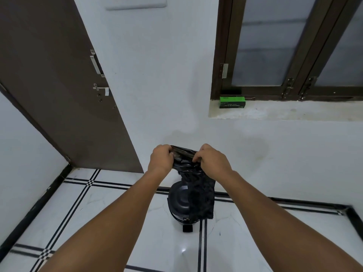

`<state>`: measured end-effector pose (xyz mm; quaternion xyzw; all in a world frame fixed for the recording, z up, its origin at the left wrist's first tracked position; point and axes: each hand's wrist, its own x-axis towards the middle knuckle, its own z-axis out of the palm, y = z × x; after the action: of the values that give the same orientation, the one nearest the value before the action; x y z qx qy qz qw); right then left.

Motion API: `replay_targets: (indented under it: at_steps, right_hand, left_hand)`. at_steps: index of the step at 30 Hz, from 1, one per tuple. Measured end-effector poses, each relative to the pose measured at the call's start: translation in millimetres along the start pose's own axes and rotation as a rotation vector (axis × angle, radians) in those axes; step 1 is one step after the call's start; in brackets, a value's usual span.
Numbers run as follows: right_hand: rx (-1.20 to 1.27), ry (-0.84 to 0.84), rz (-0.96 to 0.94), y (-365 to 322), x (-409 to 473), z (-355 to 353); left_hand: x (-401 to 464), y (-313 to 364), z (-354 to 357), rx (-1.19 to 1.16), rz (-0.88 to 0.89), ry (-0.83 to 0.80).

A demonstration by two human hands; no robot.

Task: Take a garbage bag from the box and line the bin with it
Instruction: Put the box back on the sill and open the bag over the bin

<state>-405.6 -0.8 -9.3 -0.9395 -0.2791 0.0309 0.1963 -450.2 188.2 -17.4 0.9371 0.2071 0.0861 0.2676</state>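
Forearms stretch out over the tiled floor. Below stands the black bin, lid seemingly closed. Both left hand and right hand pinch the garbage bag at its top, likely working its mouth open. On the windowsill, the green box bears unreadable print.

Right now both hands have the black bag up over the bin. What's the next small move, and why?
Probably rub and pull the top edge apart to open the mouth. The left hand and right hand pinch the garbage bag at its bunched top; it hangs flat and unopened above the bin, whose lid looks closed.
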Motion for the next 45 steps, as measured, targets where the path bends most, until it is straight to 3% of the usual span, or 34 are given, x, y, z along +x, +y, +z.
replay_targets:
  at_steps: [7,10,16,19,21,23,25,27,30,35,41,45]
  right_hand:
    - [-0.239,-0.038,0.167,-1,3,-4]
    - [-0.343,-0.044,0.189,2,1,0]
    - [-0.403,-0.140,0.253,3,-2,6]
    - [-0.387,-0.128,0.260,-4,-2,14]
    - [-0.344,-0.117,0.270,-9,0,20]
    - [-0.117,-0.120,0.296,-11,5,31]
    - [0.225,-0.110,0.342,-13,9,41]
    - [0.402,-0.079,0.375,-18,12,50]
    - [0.437,-0.070,0.394,-26,12,64]
    - [0.315,-0.143,0.387,-20,16,85]
    - [0.189,-0.214,0.380,0,34,107]
    - [0.194,-0.215,0.361,4,37,129]
  left_hand:
    - [-11,-3,-7,0.137,0.201,-0.045]
    - [-15,-4,-12,0.340,0.243,-0.050]
    - [-15,-38,-16,0.518,0.113,0.038]
    - [-11,-49,-13,0.414,0.037,0.107]
    - [-5,-52,-12,0.090,-0.080,0.137]
    - [-1,-52,-13,-0.210,-0.190,0.140]
    - [0,-49,-13,-0.306,-0.213,0.155]
    - [-1,-46,-12,-0.325,-0.211,0.148]
    - [-3,-48,-2,-0.290,-0.162,0.071]
    - [-5,-68,26,0.066,0.083,-0.054]
    - [-1,-96,45,0.208,0.001,-0.100]
    - [-2,-107,59,0.159,-0.054,-0.127]
